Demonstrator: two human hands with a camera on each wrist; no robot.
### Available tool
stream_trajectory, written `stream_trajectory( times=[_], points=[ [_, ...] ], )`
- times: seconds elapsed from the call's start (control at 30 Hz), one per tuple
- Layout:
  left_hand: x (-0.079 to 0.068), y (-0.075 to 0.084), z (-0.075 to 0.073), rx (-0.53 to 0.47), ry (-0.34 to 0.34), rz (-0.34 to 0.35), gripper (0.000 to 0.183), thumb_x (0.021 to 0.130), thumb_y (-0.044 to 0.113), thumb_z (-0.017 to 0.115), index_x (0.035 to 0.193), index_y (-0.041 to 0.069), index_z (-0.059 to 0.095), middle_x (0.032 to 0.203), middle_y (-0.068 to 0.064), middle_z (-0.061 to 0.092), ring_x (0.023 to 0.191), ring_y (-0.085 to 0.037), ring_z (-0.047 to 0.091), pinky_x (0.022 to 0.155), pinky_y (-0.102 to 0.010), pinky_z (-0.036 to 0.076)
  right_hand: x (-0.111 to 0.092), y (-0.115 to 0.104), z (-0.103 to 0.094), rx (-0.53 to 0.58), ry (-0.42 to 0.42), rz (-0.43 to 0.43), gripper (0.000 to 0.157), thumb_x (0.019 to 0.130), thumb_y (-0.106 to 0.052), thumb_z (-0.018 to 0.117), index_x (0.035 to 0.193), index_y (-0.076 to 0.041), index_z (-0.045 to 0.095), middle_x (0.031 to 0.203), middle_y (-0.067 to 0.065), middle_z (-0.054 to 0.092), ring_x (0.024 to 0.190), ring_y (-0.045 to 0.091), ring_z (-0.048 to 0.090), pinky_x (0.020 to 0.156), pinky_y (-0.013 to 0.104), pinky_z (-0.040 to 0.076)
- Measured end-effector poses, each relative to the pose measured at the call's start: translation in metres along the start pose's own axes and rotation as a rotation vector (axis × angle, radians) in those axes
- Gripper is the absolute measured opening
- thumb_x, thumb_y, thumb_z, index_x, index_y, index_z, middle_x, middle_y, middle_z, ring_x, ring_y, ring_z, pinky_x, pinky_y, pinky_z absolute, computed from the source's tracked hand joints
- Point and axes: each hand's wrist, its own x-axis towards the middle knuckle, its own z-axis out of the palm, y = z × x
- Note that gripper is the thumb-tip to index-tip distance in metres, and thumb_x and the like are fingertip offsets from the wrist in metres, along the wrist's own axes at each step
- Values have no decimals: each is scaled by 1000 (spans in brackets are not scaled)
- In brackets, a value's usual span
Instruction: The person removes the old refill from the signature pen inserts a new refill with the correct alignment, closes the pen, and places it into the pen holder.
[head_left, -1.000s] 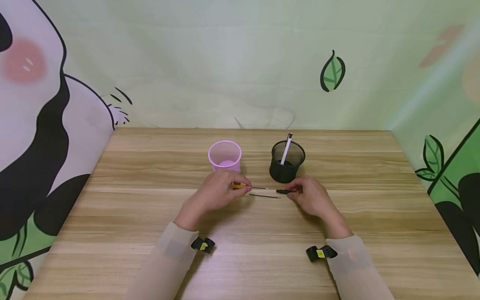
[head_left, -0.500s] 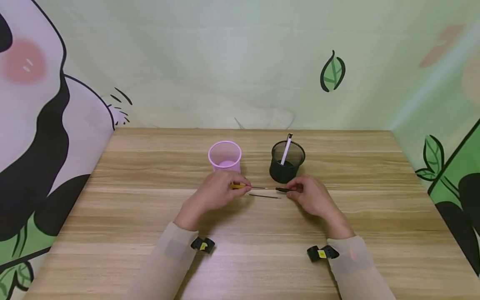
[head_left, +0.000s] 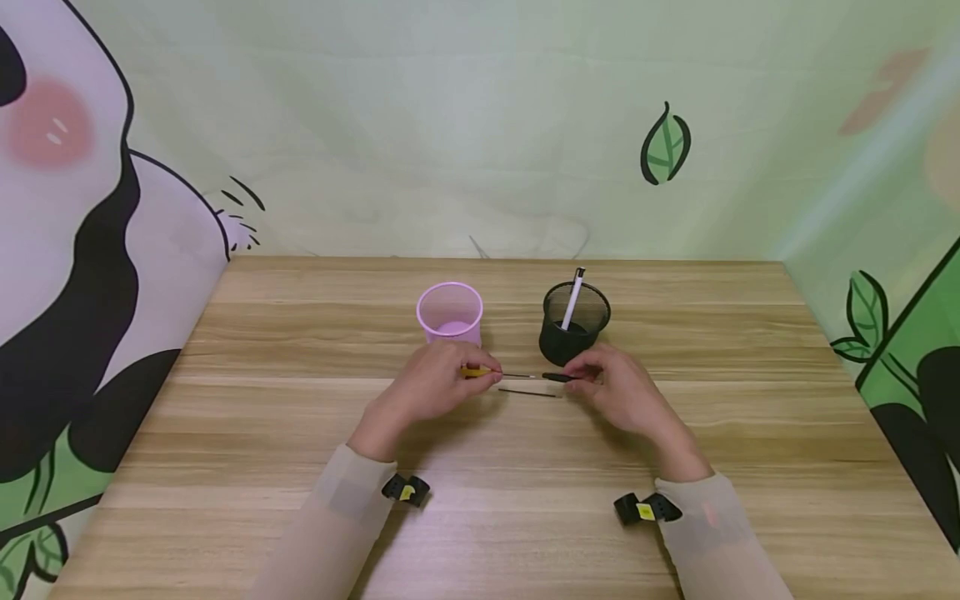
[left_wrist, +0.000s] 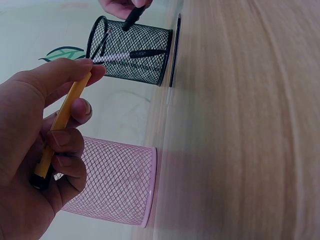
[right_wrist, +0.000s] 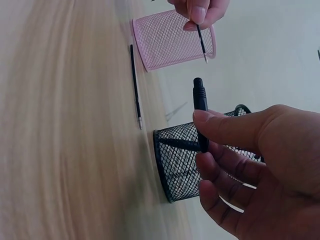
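Note:
My left hand [head_left: 431, 383] holds a yellow pen barrel [left_wrist: 62, 112] with a black end. From its front sticks a thin dark refill [right_wrist: 201, 42], its tip pointing right. Across from it, my right hand [head_left: 618, 392] pinches a black pen grip section [right_wrist: 199, 97] between thumb and fingertips, level with the refill. A small gap separates the refill's tip from the black piece. Just in front of both, a loose refill [head_left: 528, 392] lies on the table, dark with a pale end. In the right wrist view the lower end of the black piece is hidden by the fingers.
A pink mesh pen cup [head_left: 451, 310] stands behind my left hand. Behind my right hand is a black mesh pen cup [head_left: 567, 345] with a white pen [head_left: 573, 300] leaning in it. The wooden table [head_left: 510, 500] meets a printed cloth wall at the back.
My right hand has moved slightly left with the black grip section, narrowing the gap to the refill's tip. The left hand and the loose refill stay in place.

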Motion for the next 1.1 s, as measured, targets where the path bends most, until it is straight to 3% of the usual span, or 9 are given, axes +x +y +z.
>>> stream_trajectory(
  times=[0.27,1.1],
  points=[
    [0,1,0,4,2,-3,14,92,38,64,99,31,74,97,19,71,80,2,58,73,-25,48,-1,-3,0,8,14,-53,12,85,-11,74,93,-19,73,90,-2,62,82,14,58,71,28,46],
    [0,0,1,12,-5,9,16,93,41,63,99,32,74,99,18,72,83,3,60,75,-23,48,-2,-14,0,5,7,-89,12,84,-14,75,95,-20,74,91,-4,62,82,11,56,67,26,45]
  ],
)
